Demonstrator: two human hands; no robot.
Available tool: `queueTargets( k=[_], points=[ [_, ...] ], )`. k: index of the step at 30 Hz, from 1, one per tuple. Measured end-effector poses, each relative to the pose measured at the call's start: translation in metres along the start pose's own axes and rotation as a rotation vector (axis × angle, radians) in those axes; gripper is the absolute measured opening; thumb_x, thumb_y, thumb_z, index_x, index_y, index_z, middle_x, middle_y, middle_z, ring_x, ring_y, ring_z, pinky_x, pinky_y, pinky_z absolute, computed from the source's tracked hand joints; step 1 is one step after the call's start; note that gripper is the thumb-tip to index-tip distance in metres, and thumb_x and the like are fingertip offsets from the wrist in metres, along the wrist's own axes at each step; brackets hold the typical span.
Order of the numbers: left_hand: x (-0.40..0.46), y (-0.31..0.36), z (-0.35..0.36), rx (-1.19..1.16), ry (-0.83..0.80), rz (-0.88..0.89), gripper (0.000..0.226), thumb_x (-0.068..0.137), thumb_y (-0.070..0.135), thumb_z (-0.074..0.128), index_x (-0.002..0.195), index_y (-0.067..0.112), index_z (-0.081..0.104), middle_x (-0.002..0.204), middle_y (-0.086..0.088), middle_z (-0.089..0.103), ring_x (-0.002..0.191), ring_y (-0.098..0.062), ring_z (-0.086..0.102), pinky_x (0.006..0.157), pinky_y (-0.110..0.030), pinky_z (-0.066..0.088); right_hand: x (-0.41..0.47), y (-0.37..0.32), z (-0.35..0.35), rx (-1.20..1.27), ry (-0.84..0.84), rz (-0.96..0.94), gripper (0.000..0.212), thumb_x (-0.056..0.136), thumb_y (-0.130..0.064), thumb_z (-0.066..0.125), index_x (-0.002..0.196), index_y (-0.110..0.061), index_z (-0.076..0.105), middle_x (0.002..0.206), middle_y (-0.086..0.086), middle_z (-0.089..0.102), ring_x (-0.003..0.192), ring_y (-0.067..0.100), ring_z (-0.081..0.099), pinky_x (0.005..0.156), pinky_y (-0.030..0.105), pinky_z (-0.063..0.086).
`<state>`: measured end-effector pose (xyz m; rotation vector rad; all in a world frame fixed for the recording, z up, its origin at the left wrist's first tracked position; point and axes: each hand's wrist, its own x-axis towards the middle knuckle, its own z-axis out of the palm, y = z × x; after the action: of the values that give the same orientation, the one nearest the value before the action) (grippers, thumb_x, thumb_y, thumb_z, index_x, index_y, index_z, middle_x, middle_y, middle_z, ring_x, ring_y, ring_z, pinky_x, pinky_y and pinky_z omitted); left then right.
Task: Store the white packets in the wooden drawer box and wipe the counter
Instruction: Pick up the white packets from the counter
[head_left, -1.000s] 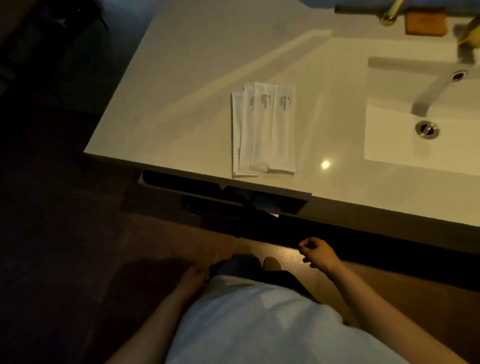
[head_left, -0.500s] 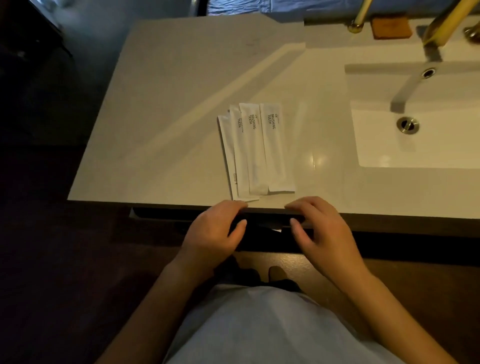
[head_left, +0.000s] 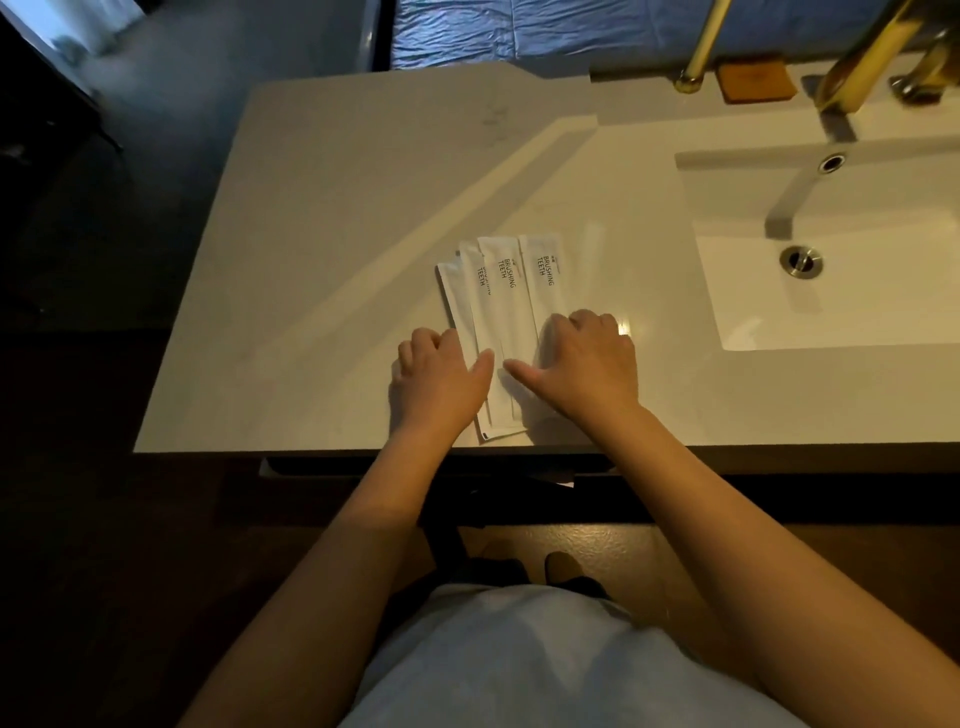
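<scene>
Several long white packets (head_left: 501, 312) printed "BRUSHING TEETH" lie overlapped on the pale counter (head_left: 332, 270), near its front edge. My left hand (head_left: 441, 376) rests on the left side of the stack, fingers curled down over the leftmost packet. My right hand (head_left: 584, 364) lies on the right side, covering the lower end of the rightmost packet, thumb stretched toward the middle. Neither hand has lifted a packet. Under the counter's front edge, a dark drawer (head_left: 415, 467) stands slightly pulled out, its inside hidden in shadow.
A white sink basin (head_left: 857, 291) with a metal drain (head_left: 801, 261) is sunk into the counter on the right. Brass tap fittings (head_left: 852, 67) and an orange-brown block (head_left: 756, 83) stand at the back. Dark floor lies to the left.
Both hands rose from beside my body to the counter's front edge, then slid forward onto the lower ends of the packets. The packets have not shifted.
</scene>
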<state>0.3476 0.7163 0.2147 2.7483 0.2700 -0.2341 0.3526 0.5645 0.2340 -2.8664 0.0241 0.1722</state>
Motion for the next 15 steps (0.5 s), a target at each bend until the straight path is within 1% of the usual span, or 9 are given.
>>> queueTargets(
  k=[2,4,6,7,9,10,11,13,15],
  points=[
    [0.002,0.01,0.0,-0.087,-0.048,-0.001,0.05,0.085,0.047,0.044,0.121,0.012,0.047,0.124,-0.011,0.046,0.116,-0.029,0.042,0.096,-0.041,0.039,0.0,-0.007,0.003,0.04,0.009,0.015,0.061,0.072,-0.062,0.057,0.102,-0.009,0.055,0.108,0.015,0.058,0.102,0.032,0.049,0.075,0.037,0.042],
    [0.004,0.018,-0.002,-0.245,-0.085,-0.001,0.045,0.083,0.038,0.054,0.118,0.011,0.049,0.119,-0.011,0.054,0.107,-0.027,0.053,0.09,-0.039,0.048,-0.001,-0.013,0.004,0.103,0.021,0.027,0.051,0.076,-0.051,0.06,0.1,-0.006,0.054,0.102,0.016,0.059,0.096,0.031,0.05,0.067,0.034,0.037],
    [0.006,0.025,-0.006,-0.448,-0.124,-0.027,0.041,0.08,0.029,0.064,0.115,0.013,0.049,0.112,-0.007,0.062,0.098,-0.022,0.061,0.082,-0.038,0.054,-0.002,-0.017,0.004,0.139,0.022,0.018,0.041,0.079,-0.043,0.061,0.099,-0.007,0.053,0.093,0.013,0.06,0.084,0.027,0.05,0.062,0.03,0.035],
    [0.008,0.027,-0.007,-0.523,-0.152,-0.055,0.042,0.077,0.026,0.068,0.113,0.015,0.048,0.109,-0.006,0.064,0.096,-0.02,0.063,0.081,-0.037,0.056,-0.001,-0.017,0.003,0.156,0.017,0.01,0.037,0.08,-0.039,0.062,0.098,-0.008,0.052,0.087,0.011,0.06,0.078,0.025,0.05,0.061,0.03,0.035],
    [0.012,0.029,-0.006,-0.635,-0.209,-0.131,0.044,0.072,0.024,0.075,0.107,0.016,0.049,0.103,-0.007,0.065,0.092,-0.021,0.065,0.08,-0.042,0.057,0.002,-0.014,-0.001,0.216,-0.008,0.01,0.033,0.079,-0.032,0.065,0.097,-0.009,0.05,0.077,0.007,0.055,0.069,0.023,0.053,0.057,0.028,0.038],
    [0.014,0.029,-0.006,-0.687,-0.234,-0.168,0.043,0.07,0.023,0.076,0.103,0.016,0.05,0.1,-0.009,0.066,0.09,-0.023,0.066,0.079,-0.045,0.058,0.004,-0.011,-0.003,0.264,-0.029,0.022,0.032,0.079,-0.03,0.066,0.097,-0.01,0.048,0.076,0.004,0.052,0.067,0.022,0.053,0.055,0.027,0.038],
    [0.017,0.029,-0.005,-0.731,-0.254,-0.195,0.041,0.068,0.023,0.077,0.1,0.015,0.053,0.096,-0.01,0.067,0.087,-0.025,0.068,0.077,-0.047,0.058,0.006,-0.008,-0.006,0.311,-0.047,0.042,0.032,0.078,-0.03,0.067,0.095,-0.012,0.046,0.076,0.003,0.051,0.065,0.021,0.052,0.053,0.025,0.038],
    [0.022,0.029,-0.004,-0.772,-0.284,-0.214,0.036,0.065,0.028,0.079,0.091,0.015,0.059,0.09,-0.008,0.069,0.082,-0.024,0.069,0.075,-0.048,0.059,0.012,-0.003,-0.011,0.342,-0.06,0.079,0.034,0.078,-0.036,0.067,0.091,-0.016,0.043,0.076,0.001,0.05,0.065,0.02,0.05,0.047,0.023,0.033],
    [0.027,0.029,-0.004,-0.775,-0.304,-0.223,0.033,0.063,0.035,0.08,0.084,0.017,0.061,0.083,-0.005,0.07,0.077,-0.021,0.07,0.074,-0.046,0.06,0.019,-0.002,-0.017,0.289,-0.067,0.104,0.034,0.078,-0.044,0.065,0.092,-0.017,0.049,0.076,0.0,0.051,0.066,0.019,0.051,0.046,0.022,0.03]
  ],
)
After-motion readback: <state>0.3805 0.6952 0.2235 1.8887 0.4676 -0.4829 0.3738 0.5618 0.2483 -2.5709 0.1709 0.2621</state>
